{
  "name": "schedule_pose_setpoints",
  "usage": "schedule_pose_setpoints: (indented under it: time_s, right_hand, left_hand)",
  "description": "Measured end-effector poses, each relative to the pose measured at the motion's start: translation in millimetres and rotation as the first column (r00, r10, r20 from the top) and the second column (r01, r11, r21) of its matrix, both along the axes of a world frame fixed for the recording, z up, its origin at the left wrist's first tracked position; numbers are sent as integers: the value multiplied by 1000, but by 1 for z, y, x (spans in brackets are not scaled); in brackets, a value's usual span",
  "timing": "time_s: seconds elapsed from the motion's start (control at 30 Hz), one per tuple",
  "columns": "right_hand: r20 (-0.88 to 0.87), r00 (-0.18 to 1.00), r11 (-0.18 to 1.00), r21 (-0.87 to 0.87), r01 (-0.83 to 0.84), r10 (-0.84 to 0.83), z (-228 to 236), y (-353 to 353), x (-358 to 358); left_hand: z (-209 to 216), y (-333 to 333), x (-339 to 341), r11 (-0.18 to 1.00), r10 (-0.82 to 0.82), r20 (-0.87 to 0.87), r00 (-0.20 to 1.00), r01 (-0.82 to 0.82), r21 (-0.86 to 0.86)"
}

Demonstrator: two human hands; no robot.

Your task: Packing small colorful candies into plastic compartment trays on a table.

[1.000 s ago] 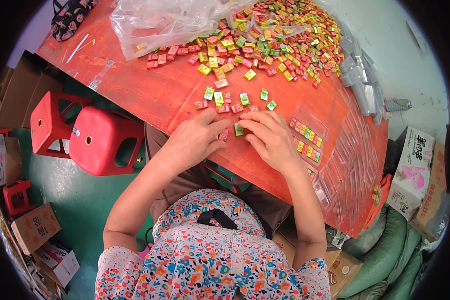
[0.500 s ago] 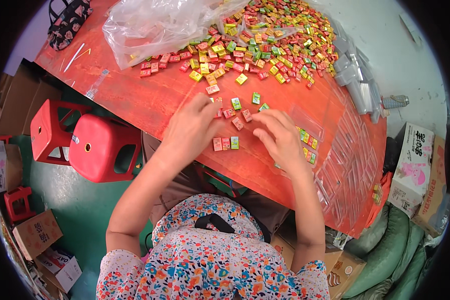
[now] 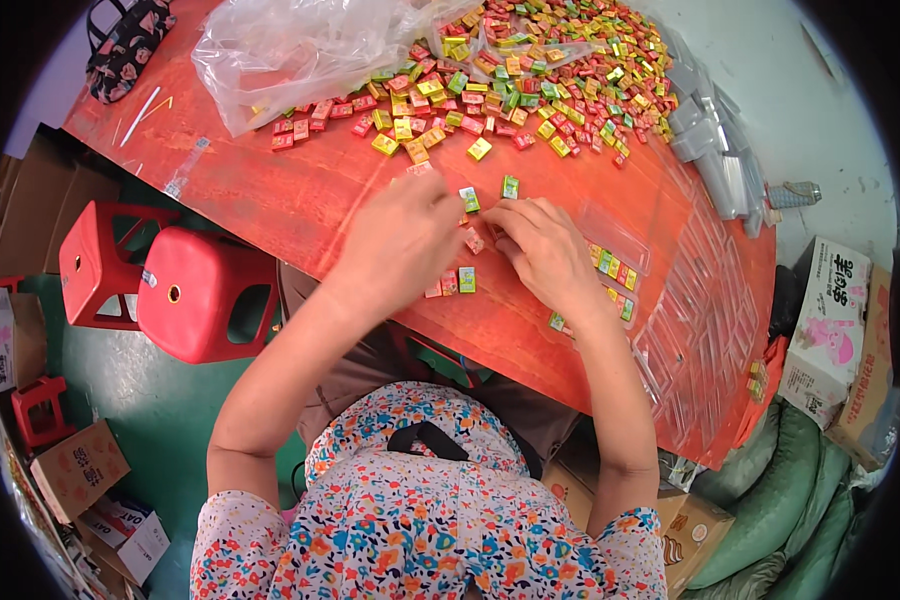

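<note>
Small coloured candy-sized boxes lie on the red table (image 3: 300, 200) between my hands. My left hand (image 3: 400, 235) is over some of them, its fingers drawn together; whatever they grip is hidden. My right hand (image 3: 545, 250) has its fingers curled near a red box (image 3: 474, 240), and their contents cannot be made out. One green box (image 3: 469, 199) stands between the hands, and another green box (image 3: 510, 187) lies just beyond my right fingers. A short row ending in a green box (image 3: 467, 280) sits nearer me, partly covered by my left hand.
A large pile of red, yellow and green boxes (image 3: 570, 85) spreads over the far side beside a clear plastic bag (image 3: 290, 60). Clear trays (image 3: 695, 310) cover the right side; boxes fill some nearby trays (image 3: 615, 268). Red stools (image 3: 210, 290) stand at left.
My hands have come closer together. The left has moved right over the boxes, and the right has moved left with its fingers curling in, covering a box that showed before.
</note>
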State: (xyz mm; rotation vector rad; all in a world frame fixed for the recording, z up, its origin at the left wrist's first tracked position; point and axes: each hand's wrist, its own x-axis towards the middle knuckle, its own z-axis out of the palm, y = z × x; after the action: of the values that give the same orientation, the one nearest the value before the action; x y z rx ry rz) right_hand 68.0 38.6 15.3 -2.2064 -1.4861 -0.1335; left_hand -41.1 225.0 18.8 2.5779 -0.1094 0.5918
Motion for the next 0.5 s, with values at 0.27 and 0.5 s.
schedule_pose_setpoints:
  time_s: [0.27, 0.5]
  right_hand:
    - [-46, 998, 997, -66, 33, -36, 4, -13, -9]
    - [-81, 995, 995, -91, 43, -51, 6, -18, -19]
  left_hand:
    - [-18, -32, 11, 979, 40, -31, 999, -33, 200]
    - [-15, -30, 14, 950, -23, -59, 998, 40, 310]
